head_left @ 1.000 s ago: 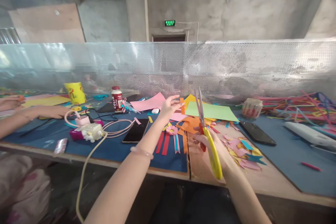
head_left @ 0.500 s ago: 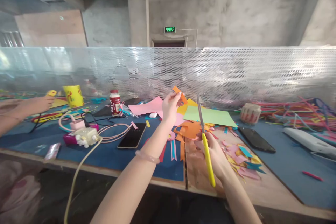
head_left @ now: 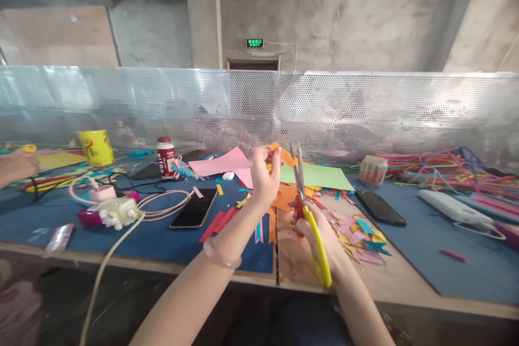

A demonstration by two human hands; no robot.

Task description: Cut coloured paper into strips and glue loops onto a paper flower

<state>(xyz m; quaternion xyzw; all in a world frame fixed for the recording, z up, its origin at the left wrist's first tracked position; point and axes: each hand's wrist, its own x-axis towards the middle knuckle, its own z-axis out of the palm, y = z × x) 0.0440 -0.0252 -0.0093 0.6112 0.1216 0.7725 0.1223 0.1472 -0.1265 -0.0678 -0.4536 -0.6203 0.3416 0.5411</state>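
Note:
My left hand (head_left: 265, 175), a pale bangle on its wrist, pinches a strip of orange paper (head_left: 287, 157) above the table. Yellow-handled scissors (head_left: 314, 240) are gripped in my right hand (head_left: 316, 225), pointing up and away from me. Their blades stand slightly apart, with the tips close to the strip's right end; I cannot tell whether they touch it. Beneath my hands lie more orange paper (head_left: 285, 197) and a light green sheet (head_left: 320, 175). Red strips (head_left: 219, 224) lie left of my left forearm, and a heap of paper scraps (head_left: 365, 238) is right of my right hand.
Left are a phone (head_left: 194, 209), a power strip (head_left: 117, 212) with cables, a red bottle (head_left: 166, 158) and a yellow tape roll (head_left: 96, 148). Another person's hand (head_left: 20, 167) is at far left. Right are a dark phone (head_left: 380, 208), a jar (head_left: 373, 171) and coloured stems (head_left: 441, 170).
The scissors' blades have opened and come near the orange strip, which now tilts toward them. The view has shifted slightly right. The other person's hand shows less at the left edge.

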